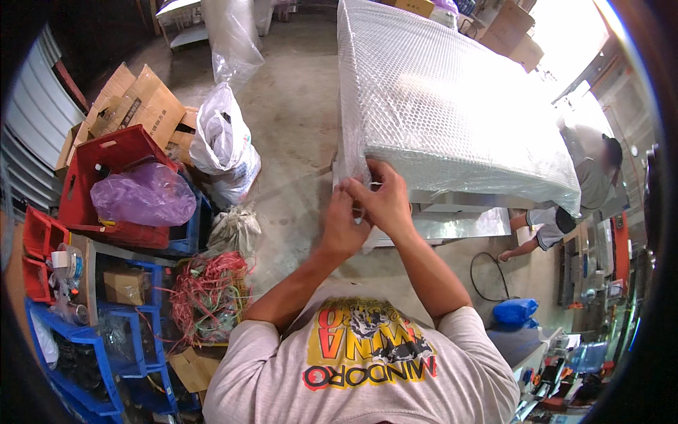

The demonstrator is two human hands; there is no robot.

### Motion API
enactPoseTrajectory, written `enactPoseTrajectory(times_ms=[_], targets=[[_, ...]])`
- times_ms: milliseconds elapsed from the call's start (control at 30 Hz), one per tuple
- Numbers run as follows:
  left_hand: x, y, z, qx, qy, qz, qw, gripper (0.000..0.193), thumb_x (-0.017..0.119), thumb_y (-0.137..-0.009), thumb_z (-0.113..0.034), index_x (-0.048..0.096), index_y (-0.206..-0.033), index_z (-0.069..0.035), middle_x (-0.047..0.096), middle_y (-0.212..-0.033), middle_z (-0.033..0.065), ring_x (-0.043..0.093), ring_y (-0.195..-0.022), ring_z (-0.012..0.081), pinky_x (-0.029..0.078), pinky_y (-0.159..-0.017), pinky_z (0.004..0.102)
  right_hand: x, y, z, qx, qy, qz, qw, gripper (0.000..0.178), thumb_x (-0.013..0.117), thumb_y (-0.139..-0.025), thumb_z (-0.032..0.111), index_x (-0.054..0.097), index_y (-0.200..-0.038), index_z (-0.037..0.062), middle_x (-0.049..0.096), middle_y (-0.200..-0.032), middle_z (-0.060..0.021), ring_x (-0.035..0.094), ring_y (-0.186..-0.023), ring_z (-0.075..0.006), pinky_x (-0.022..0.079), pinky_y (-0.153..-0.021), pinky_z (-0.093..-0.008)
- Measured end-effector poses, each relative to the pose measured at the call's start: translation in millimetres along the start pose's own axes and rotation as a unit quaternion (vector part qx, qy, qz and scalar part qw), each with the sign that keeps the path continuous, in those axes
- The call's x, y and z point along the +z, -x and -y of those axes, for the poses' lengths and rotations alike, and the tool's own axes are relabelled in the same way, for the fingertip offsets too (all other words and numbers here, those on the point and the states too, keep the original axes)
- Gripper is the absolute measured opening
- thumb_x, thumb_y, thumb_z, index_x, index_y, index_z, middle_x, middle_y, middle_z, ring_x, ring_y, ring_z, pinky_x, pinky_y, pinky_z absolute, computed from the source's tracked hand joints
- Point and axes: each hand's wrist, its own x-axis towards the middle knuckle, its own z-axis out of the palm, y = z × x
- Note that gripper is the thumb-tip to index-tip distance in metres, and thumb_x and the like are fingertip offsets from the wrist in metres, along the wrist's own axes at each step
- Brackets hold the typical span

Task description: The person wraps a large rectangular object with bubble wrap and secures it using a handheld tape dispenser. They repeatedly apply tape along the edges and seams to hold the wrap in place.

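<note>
A large sheet of clear bubble wrap (452,99) is draped over a big boxy metal piece (462,200), whose lower part shows beneath the wrap's near edge. At the near left corner my right hand (390,201) pinches the gathered bubble wrap between thumb and fingers. My left hand (344,222) is just below and to the left, touching the right, its fingers closed at the same hanging fold. Whether tape or anything else small is between the fingertips cannot be made out.
Two other people (554,222) (597,169) are at the wrapped piece's right side. A black hose (480,279) loops over the floor. To my left stand a white sack (224,148), a red crate (78,191) with purple plastic, cardboard (141,106), blue bins (74,332) and tangled red strapping (208,293).
</note>
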Motion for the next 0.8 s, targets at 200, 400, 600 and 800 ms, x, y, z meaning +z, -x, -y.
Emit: enactPoseTrajectory(times_ms=[200,400,600,800], targets=[[33,10,-5,0.044,0.171,-0.017,0.984,0.063,0.059,-0.081,0.012,0.039,-0.141,0.005,0.03,-0.143,0.016,0.057,-0.12,0.0284,0.055,-0.093,0.0324,-16,-8,-6,0.124,-0.192,0.051,0.972,0.042,0.07,-0.089,0.018,0.062,-0.118,-0.0114,0.07,-0.092,-0.0138,0.066,-0.078,-0.014,0.055,-0.064,-0.0301],[53,11,12,0.057,0.276,-0.051,0.958,0.072,0.048,-0.08,0.017,0.032,-0.149,0.001,0.033,-0.142,0.0142,0.053,-0.128,0.03,0.054,-0.097,0.0367,-31,-3,-23,0.036,-0.025,0.057,0.997,0.038,0.067,-0.091,0.017,0.06,-0.12,-0.0059,0.071,-0.095,-0.0174,0.073,-0.078,-0.0222,0.056,-0.067,-0.0348],[89,5,25,0.062,0.373,-0.078,0.922,0.071,0.047,-0.084,0.016,0.03,-0.15,-0.001,0.035,-0.142,0.0131,0.048,-0.133,0.0304,0.052,-0.1,0.0362,-55,25,-45,-0.063,0.076,0.028,0.995,0.026,0.06,-0.093,0.009,0.062,-0.115,-0.0037,0.07,-0.097,-0.0203,0.072,-0.079,-0.0326,0.055,-0.073,-0.0394],[102,2,6,0.037,0.381,-0.122,0.916,0.069,0.058,-0.084,0.011,0.038,-0.148,-0.002,0.044,-0.135,0.0123,0.046,-0.134,0.0301,0.052,-0.092,0.0363,-81,1,-55,-0.162,0.15,0.013,0.975,0.019,0.063,-0.092,0.01,0.067,-0.108,0.0006,0.068,-0.085,-0.0182,0.067,-0.07,-0.0347,0.052,-0.066,-0.0406]])
